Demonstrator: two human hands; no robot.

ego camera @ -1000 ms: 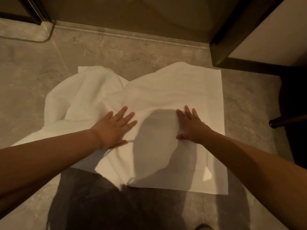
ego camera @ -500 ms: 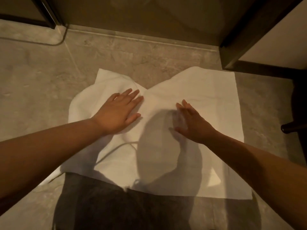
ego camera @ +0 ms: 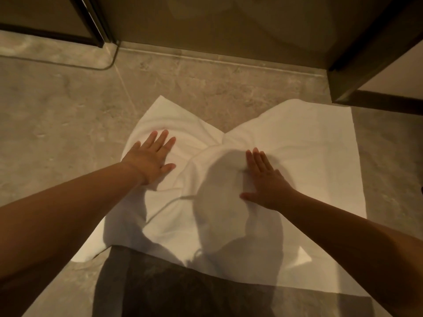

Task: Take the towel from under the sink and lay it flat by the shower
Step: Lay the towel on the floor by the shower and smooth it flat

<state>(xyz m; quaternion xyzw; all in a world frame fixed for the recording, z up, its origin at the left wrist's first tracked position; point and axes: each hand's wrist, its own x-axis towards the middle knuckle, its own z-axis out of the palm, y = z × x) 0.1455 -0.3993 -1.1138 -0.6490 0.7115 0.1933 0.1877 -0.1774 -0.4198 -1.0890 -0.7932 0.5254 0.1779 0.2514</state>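
A white towel [ego camera: 297,143] lies spread on the stone floor in front of the shower's glass door [ego camera: 217,21]. Its right half is flat; its left half is bunched, with folds running toward a dip in the far edge. My left hand [ego camera: 151,159] presses palm down on the wrinkled left part, fingers spread. My right hand [ego camera: 265,181] rests flat on the middle of the towel, fingers together and pointing away from me. Neither hand grips the cloth. My shadow covers the towel's near middle.
The shower threshold [ego camera: 206,57] runs across the floor just beyond the towel. A dark door frame post [ego camera: 93,21] stands at the far left. A dark-edged cabinet or wall corner [ego camera: 357,72] juts in at the far right. Grey tiled floor [ego camera: 57,124] surrounds the towel.
My left hand slid forward and left across the towel, drawing in the loose left side. The right hand shifted slightly forward. The towel's left part is more compact than before.
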